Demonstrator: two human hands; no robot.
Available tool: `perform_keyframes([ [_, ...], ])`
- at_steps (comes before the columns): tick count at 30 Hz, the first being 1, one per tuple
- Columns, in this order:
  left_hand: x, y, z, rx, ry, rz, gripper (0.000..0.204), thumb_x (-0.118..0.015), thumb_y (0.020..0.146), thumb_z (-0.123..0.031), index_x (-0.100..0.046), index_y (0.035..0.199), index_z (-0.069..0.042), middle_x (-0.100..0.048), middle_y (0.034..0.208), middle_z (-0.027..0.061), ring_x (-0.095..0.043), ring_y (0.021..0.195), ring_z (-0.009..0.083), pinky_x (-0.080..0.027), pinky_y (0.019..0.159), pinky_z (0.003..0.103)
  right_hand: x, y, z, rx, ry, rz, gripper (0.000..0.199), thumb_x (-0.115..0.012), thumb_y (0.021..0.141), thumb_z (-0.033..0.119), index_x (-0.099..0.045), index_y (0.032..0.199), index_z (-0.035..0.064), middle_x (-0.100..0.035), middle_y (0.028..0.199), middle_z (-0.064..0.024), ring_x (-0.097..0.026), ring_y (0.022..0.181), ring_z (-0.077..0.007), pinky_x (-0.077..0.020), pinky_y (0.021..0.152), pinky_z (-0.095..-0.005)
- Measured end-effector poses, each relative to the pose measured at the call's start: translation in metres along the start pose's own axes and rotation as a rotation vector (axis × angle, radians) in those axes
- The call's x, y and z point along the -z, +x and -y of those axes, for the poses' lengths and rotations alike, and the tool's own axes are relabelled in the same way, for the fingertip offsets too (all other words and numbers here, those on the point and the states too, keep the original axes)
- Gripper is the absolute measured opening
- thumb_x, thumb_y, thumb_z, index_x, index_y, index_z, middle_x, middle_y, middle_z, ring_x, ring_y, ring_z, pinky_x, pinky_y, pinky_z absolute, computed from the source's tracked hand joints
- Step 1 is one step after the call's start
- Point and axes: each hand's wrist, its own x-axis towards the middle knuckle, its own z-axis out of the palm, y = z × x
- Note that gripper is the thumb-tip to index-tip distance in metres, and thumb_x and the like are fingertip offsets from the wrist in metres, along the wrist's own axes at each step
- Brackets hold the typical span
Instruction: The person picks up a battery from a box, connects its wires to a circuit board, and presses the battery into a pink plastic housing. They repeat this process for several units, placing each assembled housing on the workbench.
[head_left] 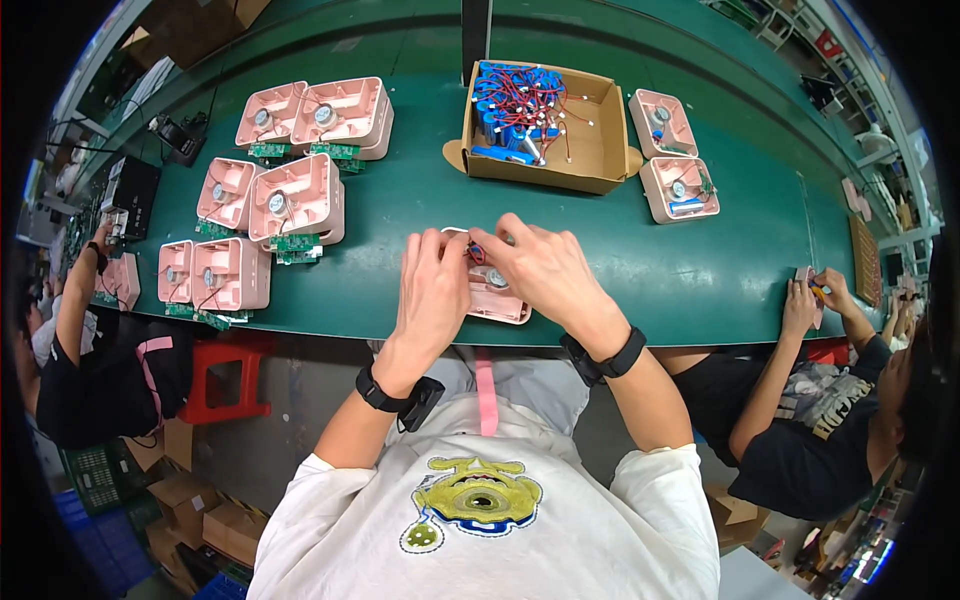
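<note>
Fingers (430, 246) of left hand (433, 290) and right hand (546, 272) curl over pink housing (496, 306), grip hidden.

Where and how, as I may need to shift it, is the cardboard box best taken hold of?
Probably hold the cardboard box by its left and right walls, from outside: they stand upright, while tangled wires clutter its open top.

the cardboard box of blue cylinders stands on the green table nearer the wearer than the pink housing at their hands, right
Not nearer but farther: the head view shows the cardboard box of blue cylinders on the green table, beyond the pink housing at the wearer's left hand and right hand.
</note>
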Motion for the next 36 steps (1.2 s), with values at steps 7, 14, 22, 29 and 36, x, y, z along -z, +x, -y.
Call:
perform_keyframes([
  [7,0.008,0.006,-0.009,0.071,0.057,0.138,0.024,-0.066,0.085,0.006,-0.066,0.110,0.008,-0.057,0.107,0.0229,-0.055,0.101,0.0416,-0.051,0.088,0.052,-0.001,0.003,0.005,-0.003,0.007,0.032,0.039,-0.070,0.089,0.014,-0.073,0.128,0.0121,-0.058,0.103,-0.0091,-0.071,0.077,-0.0257,-0.0556,0.059,-0.0401],
  [14,0.030,0.017,0.005,0.071,-0.003,0.288,0.021,-0.072,0.088,-0.001,-0.069,0.106,0.008,-0.056,0.114,0.0224,-0.059,0.103,0.0411,-0.053,0.089,0.050,0.004,0.006,0.006,-0.015,0.000,0.074,0.041,-0.070,0.087,0.010,-0.074,0.127,0.0146,-0.058,0.103,-0.0080,-0.071,0.082,-0.0250,-0.0556,0.060,-0.0401],
  [22,0.052,0.023,-0.005,0.130,-0.173,0.488,0.048,-0.080,0.089,-0.008,-0.063,0.133,0.002,-0.057,0.131,0.0194,-0.067,0.111,0.0379,-0.058,0.094,0.047,0.006,0.001,-0.002,-0.008,0.077,0.129,0.036,-0.072,0.083,0.005,-0.075,0.118,0.0131,-0.065,0.116,-0.0119,-0.071,0.094,-0.0287,-0.0577,0.075,-0.0438],
  [29,0.027,0.003,-0.005,0.299,-0.622,0.549,0.066,-0.082,0.085,-0.002,-0.054,0.145,-0.001,-0.055,0.143,0.0166,-0.069,0.116,0.0304,-0.061,0.101,0.042,0.028,-0.050,0.006,-0.291,0.145,-0.078,0.036,-0.076,0.091,0.015,-0.070,0.124,0.0027,-0.061,0.140,-0.0184,-0.061,0.124,-0.0392,-0.0510,0.100,-0.0492],
  [36,-0.032,-0.006,-0.040,0.178,-0.841,0.550,0.058,-0.076,0.088,0.002,-0.057,0.142,0.000,-0.057,0.139,0.0169,-0.070,0.113,0.0297,-0.061,0.097,0.039,0.030,-0.101,0.023,-0.665,-0.346,-0.084,0.065,-0.087,0.083,0.025,-0.058,0.135,-0.0017,-0.042,0.160,-0.0303,-0.050,0.140,-0.0499,-0.0475,0.108,-0.0531],
])
